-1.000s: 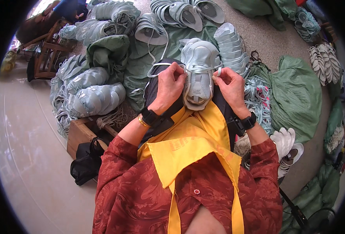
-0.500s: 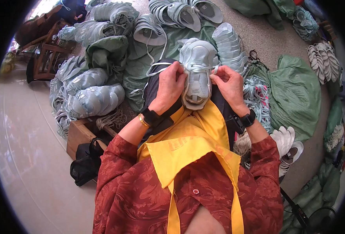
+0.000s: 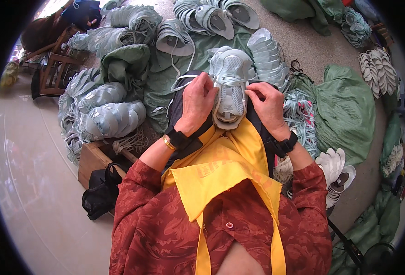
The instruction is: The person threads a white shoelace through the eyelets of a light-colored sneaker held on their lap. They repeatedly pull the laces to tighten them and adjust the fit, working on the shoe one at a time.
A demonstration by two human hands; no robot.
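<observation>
A pale grey-blue shoe upper [image 3: 232, 98] stands upright between my knees, its tongue side facing me and laces crossing its front. My left hand [image 3: 197, 100] is closed in a pinch at its left edge, on a pale shoelace [image 3: 180, 85] that loops away to the left. At the opposite edge, my right hand [image 3: 269, 106] has its thumb and forefinger brought together beside the eyelets. What lies between those fingertips is too small to make out.
Nested stacks of similar uppers [image 3: 113, 118] lie to the left and beyond the shoe. Green cloth [image 3: 347, 112] spreads at the right beside a bundle of pale laces [image 3: 298, 110]. A wooden box [image 3: 92, 160] with a black pouch [image 3: 101, 192] stands at my left. White pieces [image 3: 333, 165] sit at my right.
My right hand has shifted slightly, its fingertips now closer to the shoe's edge. The pale lace seen at those fingertips before no longer shows there. My left hand stays nearly in place.
</observation>
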